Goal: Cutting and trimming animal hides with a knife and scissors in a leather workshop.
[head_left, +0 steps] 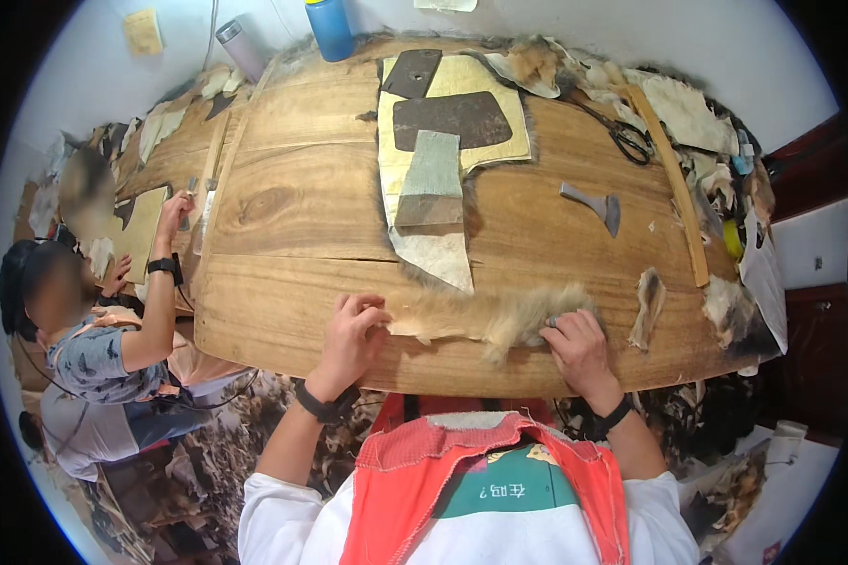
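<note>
Over the near edge of the wooden table, the left hand bends inward, pinching the left end of the fur strip; the right hand, fingers curled, touches its right end, grip unclear. The strip's long axis runs left-right along that edge.

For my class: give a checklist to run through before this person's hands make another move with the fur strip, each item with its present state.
1. Left hand at the fur strip's left end: ok.
2. Right hand at its right end: ok.
3. Right hand free of small items: cannot tell; something greyish shows at its fingertips.
4. Curved-blade knife apart from both hands: ok, lying farther up the table.
5. Scissors apart from the strip: ok, near the wooden bar.
6. Yellowish pelt free of dark brown panels: not ok, they lie on it.
</note>
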`<state>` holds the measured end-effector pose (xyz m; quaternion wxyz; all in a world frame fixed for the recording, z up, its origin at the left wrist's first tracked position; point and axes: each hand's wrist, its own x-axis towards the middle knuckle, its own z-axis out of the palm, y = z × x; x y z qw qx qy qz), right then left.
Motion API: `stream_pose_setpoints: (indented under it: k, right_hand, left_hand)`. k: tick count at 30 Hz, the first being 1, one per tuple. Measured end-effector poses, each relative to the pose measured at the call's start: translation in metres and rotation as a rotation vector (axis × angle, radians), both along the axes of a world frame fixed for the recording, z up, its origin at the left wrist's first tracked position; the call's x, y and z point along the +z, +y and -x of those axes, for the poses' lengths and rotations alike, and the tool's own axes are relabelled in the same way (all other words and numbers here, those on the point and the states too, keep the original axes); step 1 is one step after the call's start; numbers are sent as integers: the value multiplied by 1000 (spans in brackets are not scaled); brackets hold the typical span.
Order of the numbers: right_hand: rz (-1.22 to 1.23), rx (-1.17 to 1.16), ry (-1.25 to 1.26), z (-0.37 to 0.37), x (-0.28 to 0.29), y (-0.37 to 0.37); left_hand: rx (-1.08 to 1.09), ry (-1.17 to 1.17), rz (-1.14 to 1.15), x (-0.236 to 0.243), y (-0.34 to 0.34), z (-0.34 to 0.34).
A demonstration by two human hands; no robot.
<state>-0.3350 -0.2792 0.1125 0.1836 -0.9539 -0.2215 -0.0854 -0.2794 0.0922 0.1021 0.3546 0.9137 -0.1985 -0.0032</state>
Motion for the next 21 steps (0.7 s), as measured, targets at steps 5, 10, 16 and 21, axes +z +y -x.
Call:
stream_pose_setpoints:
  k: [5, 10, 16, 21]
  right_hand:
    - [-308, -82, 343, 31, 25, 4]
    - [-426, -282, 773, 19, 15, 14]
    - [-363, -286, 726, 9, 1, 8]
    - [-247, -286, 598, -7, 2, 5]
  left_hand:
    - [-22, 62, 88, 15, 12, -36]
    - [-105, 64, -96, 4, -6, -94]
    - [-61, 114, -154, -7, -10, -96]
    - [19, 117, -138, -4, -15, -86]
